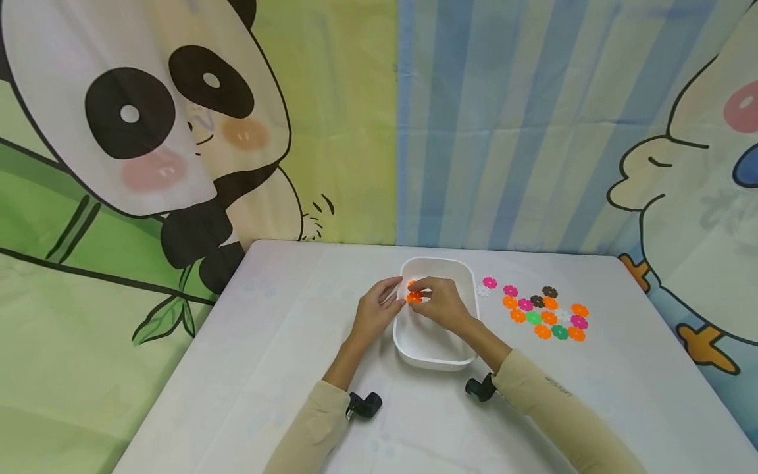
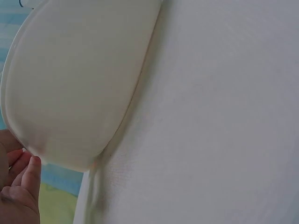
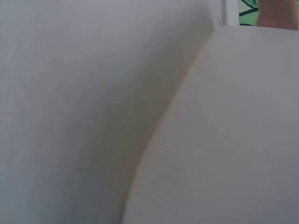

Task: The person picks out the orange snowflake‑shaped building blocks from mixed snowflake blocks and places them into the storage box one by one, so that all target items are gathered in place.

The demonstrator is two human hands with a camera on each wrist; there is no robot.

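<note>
A white plastic tub point(image 1: 426, 343) stands on the table, its wall filling much of both wrist views. Over its far left part my right hand point(image 1: 445, 304) pinches an orange notched disc point(image 1: 414, 298) between thumb and fingers. A second bit of orange shows just above it, partly covered by the fingers. My left hand point(image 1: 372, 315) is at the tub's left rim, its slightly bent fingertips close beside the orange discs, thumb and index finger apart. In the left wrist view, the left hand point(image 2: 21, 189) reaches the rim, some fingers hidden behind the wall.
Right of the tub, flower-shaped discs lie loose on the white table point(image 1: 284, 329): several orange, pink point(image 1: 579, 322), white, dark brown point(image 1: 549, 291) and green point(image 1: 559, 332). A printed cloth backdrop point(image 1: 337, 131) hangs behind the table's far edge.
</note>
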